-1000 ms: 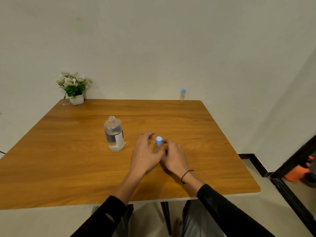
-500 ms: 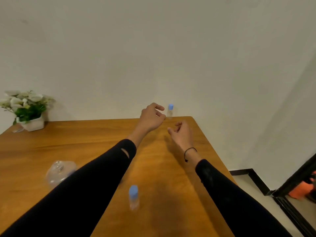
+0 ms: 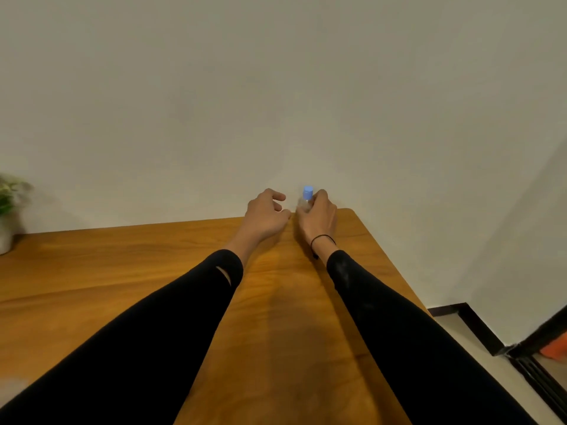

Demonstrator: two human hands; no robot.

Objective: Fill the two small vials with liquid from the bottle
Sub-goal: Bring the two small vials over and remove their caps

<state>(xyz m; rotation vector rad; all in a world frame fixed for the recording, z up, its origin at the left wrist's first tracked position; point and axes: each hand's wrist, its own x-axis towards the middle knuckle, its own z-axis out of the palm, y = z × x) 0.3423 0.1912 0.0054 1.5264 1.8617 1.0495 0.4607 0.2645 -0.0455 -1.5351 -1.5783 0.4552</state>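
Note:
A small clear vial with a blue cap stands at the far edge of the wooden table, near its right corner. My right hand is wrapped around the vial's body, leaving the cap showing above the fingers. Just left of it, my left hand hovers with fingers loosely curled and nothing in it. The bottle and the other vial are out of view, hidden below or behind my black-sleeved arms.
A white pot with flowers stands at the far left against the wall. The table's right edge drops to the floor, where a dark doorframe and an orange object sit.
Both arms have stretched farther to the back of the table. My right hand has closed around the far vial. The bottle and the near vial have left the view.

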